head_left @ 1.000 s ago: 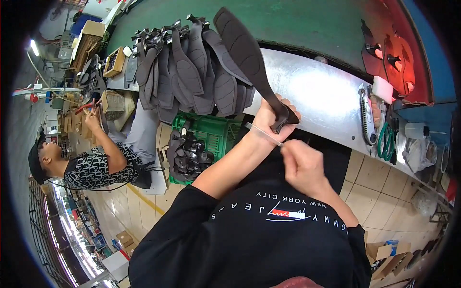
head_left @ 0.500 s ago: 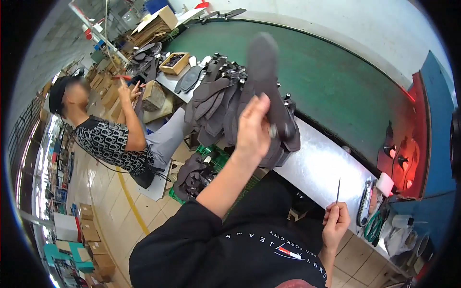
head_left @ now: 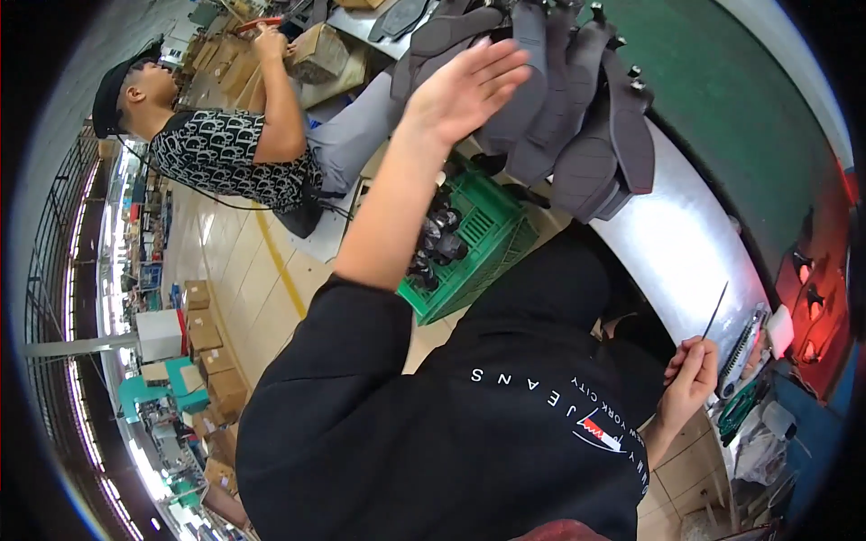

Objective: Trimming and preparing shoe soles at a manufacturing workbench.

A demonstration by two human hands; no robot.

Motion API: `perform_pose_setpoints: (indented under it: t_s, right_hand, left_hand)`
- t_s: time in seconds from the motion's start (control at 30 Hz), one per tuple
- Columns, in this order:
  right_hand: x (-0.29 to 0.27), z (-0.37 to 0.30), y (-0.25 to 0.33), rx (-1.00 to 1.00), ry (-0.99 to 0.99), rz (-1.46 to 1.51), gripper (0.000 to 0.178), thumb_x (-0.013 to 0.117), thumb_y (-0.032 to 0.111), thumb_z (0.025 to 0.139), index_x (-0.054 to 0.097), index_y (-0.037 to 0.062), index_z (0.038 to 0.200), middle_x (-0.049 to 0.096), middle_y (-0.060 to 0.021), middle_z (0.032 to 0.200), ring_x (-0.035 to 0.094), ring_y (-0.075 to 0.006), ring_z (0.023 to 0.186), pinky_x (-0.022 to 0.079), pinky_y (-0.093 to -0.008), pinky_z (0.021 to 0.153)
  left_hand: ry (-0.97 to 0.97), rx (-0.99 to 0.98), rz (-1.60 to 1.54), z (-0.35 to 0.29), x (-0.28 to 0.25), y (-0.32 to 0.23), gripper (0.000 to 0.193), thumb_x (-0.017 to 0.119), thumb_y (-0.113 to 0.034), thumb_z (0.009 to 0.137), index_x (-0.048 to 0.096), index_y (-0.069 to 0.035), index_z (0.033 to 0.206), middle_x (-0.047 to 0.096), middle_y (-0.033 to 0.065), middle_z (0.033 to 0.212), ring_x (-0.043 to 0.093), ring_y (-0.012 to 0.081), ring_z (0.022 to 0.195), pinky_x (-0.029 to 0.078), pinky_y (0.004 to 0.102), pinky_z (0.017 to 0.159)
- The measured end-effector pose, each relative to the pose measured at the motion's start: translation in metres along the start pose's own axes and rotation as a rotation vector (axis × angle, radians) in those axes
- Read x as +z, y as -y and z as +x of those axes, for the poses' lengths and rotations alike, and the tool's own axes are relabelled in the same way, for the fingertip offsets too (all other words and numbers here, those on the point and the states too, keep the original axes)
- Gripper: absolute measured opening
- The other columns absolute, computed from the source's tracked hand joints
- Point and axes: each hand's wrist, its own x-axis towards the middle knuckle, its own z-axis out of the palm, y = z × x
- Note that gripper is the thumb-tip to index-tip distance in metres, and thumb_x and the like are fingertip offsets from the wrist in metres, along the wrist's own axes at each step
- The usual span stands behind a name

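Observation:
My left hand is open, its fingers stretched out and nothing in them. It hovers beside a pile of dark grey shoe soles, which fan out over the edge of a shiny metal worktop. Small shiny black parts show at the far ends of several soles. My right hand is closed on a thin, dark, pointed rod, held upward over the worktop's right end. A utility knife lies close by that hand.
A green plastic crate with dark pieces in it stands below my left forearm. Beyond the worktop runs a green belt surface. A white block and green cord lie at right. A co-worker sits at left.
My left hand has let go of the shoe sole it held and its fingers are now spread. The view has turned, bringing the pile nearer the top. My right hand still holds the rod.

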Motion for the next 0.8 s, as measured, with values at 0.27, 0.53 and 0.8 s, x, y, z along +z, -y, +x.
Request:
perform_pose_setpoints:
  t_s: [0.27,0.53,0.8]
  right_hand:
    - [0.013,0.017,-0.002,-0.01,0.032,-0.042,0.018,0.048,0.016,0.102,0.058,0.0054,0.091,0.048,0.004,0.07,0.038,-0.0009,0.055,0.027,-0.0152,0.048]
    - [0.033,0.016,0.001,-0.003,0.063,-0.101,0.018,0.048,0.016,0.102,0.058,0.0048,0.091,0.048,0.0044,0.07,0.038,-0.0003,0.057,0.027,-0.0153,0.05]
    - [0.038,0.012,0.002,-0.009,0.059,-0.13,0.019,0.048,0.015,0.102,0.057,0.0043,0.09,0.047,0.0045,0.07,0.038,-0.0005,0.058,0.027,-0.0151,0.051]
  left_hand:
    - [-0.664,-0.014,0.85,-0.146,-0.192,0.028,0.029,0.063,-0.015,0.09,0.067,-0.001,0.115,0.07,0.0084,0.109,0.067,0.0166,0.093,0.049,0.0293,0.086]
    - [-0.627,-0.263,1.025,-0.143,-0.25,0.05,0.055,0.07,-0.006,0.08,0.055,0.001,0.132,0.061,0.0154,0.127,0.059,0.0198,0.114,0.045,0.0304,0.099]
    - [-0.271,-0.41,1.064,-0.107,-0.288,0.07,0.063,0.076,-0.01,0.076,0.054,-0.007,0.136,0.056,0.0111,0.132,0.059,0.0185,0.11,0.047,0.0326,0.093]
